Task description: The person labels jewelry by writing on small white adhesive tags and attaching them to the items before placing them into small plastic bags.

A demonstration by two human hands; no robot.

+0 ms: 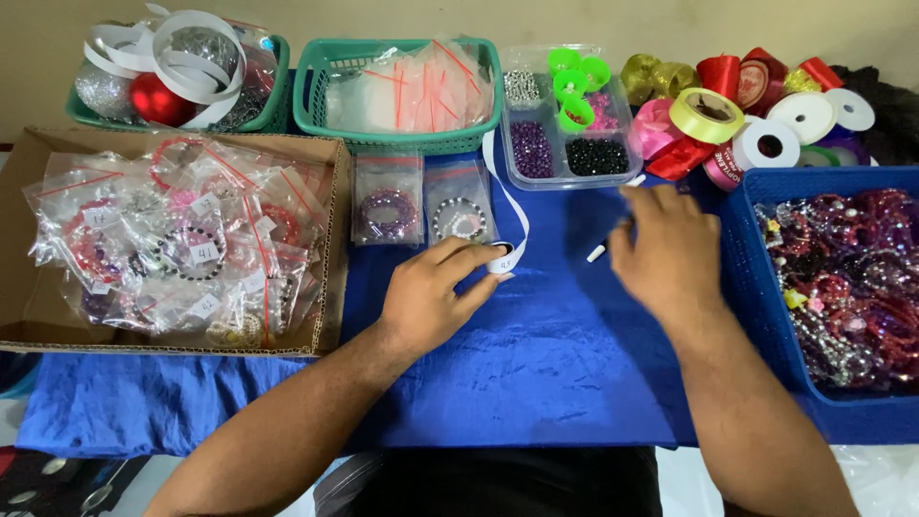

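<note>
Surface: blue satin cloth (536, 364) covers our table, with bins crowded along its far and side edges.
Strip: we see a white paper strip (504, 206) running from the clear bead tray (565, 170) toward us, its curled near end under our left fingertips.
Long axis: roughly far-to-near, bending at the near end.
Left hand (431, 292): we press the curl down with thumb and forefinger; palm down, fingers partly spread, not fisted.
Pen: a white pen (613, 239) lies just right of the strip, slanting away to the right.
Right hand (670, 254): we rest loosely curled fingers on the pen; grip not clear.
Nearer hand: left for the strip, right for the pen.
Around: two bagged bracelets (421, 206) just beyond our left hand; cardboard box of bagged bracelets (172, 239) left; blue basket (747, 249) of beaded bracelets right.
</note>
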